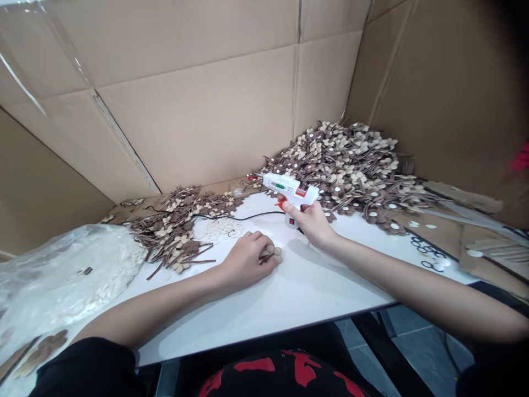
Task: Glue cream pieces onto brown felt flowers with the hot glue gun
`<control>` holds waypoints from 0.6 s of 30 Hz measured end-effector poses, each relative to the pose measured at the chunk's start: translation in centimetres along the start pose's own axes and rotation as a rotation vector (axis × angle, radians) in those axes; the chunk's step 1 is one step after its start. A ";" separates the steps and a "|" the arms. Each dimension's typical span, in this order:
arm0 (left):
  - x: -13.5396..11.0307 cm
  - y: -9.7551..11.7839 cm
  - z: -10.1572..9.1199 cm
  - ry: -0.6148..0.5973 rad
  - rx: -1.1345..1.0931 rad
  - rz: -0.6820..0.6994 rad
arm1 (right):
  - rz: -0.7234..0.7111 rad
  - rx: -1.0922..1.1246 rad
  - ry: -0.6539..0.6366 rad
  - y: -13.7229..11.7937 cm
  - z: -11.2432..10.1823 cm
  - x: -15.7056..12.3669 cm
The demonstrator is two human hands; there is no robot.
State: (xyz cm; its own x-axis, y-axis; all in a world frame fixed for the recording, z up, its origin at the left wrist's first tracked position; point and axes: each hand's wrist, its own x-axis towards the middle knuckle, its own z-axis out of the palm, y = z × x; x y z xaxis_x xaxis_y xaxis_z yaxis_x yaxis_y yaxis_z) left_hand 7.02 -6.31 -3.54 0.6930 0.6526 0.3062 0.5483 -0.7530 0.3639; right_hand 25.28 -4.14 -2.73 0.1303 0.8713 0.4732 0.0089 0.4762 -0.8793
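My right hand (311,220) grips the handle of a white hot glue gun (287,187) with an orange trigger, its nozzle pointing left above the white table (306,286). My left hand (248,258) rests on the table with fingers curled around a small brown and beige flower-shaped piece (273,253). A small heap of pale round discs (219,228) lies just behind the left hand.
A big heap of brown and beige flower pieces (347,165) fills the back right; a smaller heap (177,231) lies at the left. A plastic bag of pale discs (61,275) sits at the far left. Cardboard walls (206,99) enclose the table. The gun's black cord (243,216) runs left.
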 end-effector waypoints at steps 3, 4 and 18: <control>-0.2 -0.3 0.0 -0.035 -0.139 -0.030 | -0.005 0.021 0.009 0.0 -0.1 0.1; -0.3 -0.4 -0.1 -0.056 -0.189 -0.043 | 0.002 0.025 0.013 0.0 -0.1 0.1; 3.3 -6.8 -5.3 0.110 -0.371 -0.397 | 0.134 -0.050 0.059 0.9 -0.9 1.0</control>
State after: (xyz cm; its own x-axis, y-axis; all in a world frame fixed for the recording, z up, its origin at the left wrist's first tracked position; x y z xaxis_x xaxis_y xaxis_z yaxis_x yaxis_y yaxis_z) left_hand 3.09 1.39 -0.31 0.4028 0.9003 0.1650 0.5421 -0.3799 0.7495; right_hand 26.28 -2.98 -3.13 0.1913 0.9174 0.3490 0.0366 0.3486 -0.9366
